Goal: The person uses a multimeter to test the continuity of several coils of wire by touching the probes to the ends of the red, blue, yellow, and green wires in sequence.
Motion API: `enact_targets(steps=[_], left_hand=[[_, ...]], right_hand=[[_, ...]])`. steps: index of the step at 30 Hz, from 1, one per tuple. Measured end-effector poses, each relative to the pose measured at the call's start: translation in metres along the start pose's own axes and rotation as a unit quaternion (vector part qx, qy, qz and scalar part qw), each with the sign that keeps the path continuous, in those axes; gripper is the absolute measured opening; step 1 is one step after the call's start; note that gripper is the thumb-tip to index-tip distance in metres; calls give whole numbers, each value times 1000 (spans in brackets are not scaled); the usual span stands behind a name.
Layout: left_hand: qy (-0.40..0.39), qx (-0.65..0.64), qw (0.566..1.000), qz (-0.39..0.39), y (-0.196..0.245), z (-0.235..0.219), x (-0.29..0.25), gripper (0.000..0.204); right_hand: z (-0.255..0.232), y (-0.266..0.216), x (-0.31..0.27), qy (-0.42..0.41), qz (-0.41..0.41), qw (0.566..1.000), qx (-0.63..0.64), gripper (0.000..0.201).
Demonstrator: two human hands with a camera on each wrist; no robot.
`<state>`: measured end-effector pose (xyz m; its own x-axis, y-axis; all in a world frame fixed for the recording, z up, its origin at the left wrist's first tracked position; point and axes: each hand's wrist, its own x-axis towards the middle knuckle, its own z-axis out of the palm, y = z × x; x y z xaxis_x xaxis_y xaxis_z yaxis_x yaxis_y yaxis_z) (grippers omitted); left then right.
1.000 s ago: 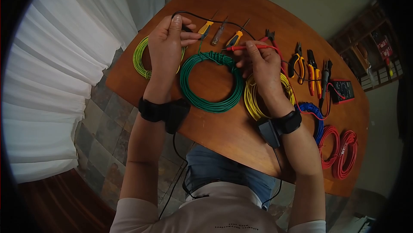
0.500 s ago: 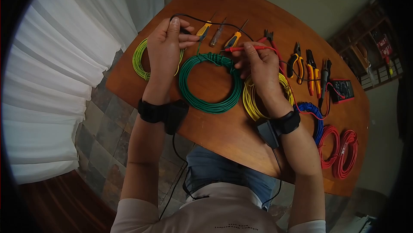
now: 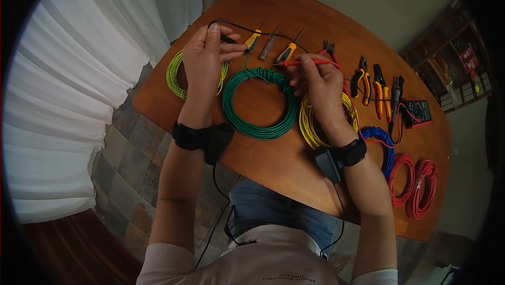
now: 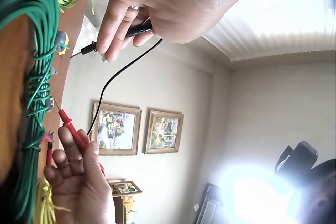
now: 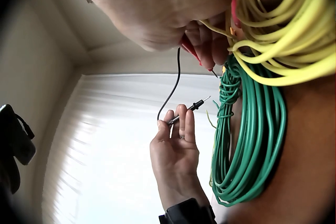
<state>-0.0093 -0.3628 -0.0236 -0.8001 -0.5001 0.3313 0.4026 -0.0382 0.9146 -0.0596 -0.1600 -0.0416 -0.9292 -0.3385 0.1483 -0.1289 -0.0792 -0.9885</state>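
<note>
My left hand (image 3: pixel 204 59) pinches a black test probe (image 4: pixel 89 48), whose metal tip is close to the loose end of the green wire coil (image 3: pixel 229 101). In the right wrist view that black probe (image 5: pixel 197 105) points toward the coil's tied side. My right hand (image 3: pixel 325 88) grips a red test probe (image 3: pixel 293 63) between thumb and fingers. The red probe's bare tip points left, right by the bound top of the green coil. Under the right hand lies a yellow wire coil (image 3: pixel 306 122); a yellow-green coil (image 3: pixel 173 77) lies beside the left wrist.
Beyond the green coil lie two yellow screwdrivers (image 3: pixel 253 40) (image 3: pixel 288 52) and a clear-handled one (image 3: pixel 267 48). To the right are red-handled cutters (image 3: pixel 329 48), pliers (image 3: pixel 361 80), a multimeter (image 3: pixel 417 112), a blue coil (image 3: pixel 389 156) and two red coils (image 3: pixel 401 180) (image 3: pixel 422 190). Probe leads cross the table.
The head view has shifted slightly, so the table sits a little lower in it. Both hands keep their probes in nearly the same place over the green coil.
</note>
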Motion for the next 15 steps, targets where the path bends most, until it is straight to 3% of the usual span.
enact_targets(steps=[15], left_hand=[[3,21,1000,-8,-3,-1,1,30]], right_hand=[[2,2,1,6,9,1000,25,23]])
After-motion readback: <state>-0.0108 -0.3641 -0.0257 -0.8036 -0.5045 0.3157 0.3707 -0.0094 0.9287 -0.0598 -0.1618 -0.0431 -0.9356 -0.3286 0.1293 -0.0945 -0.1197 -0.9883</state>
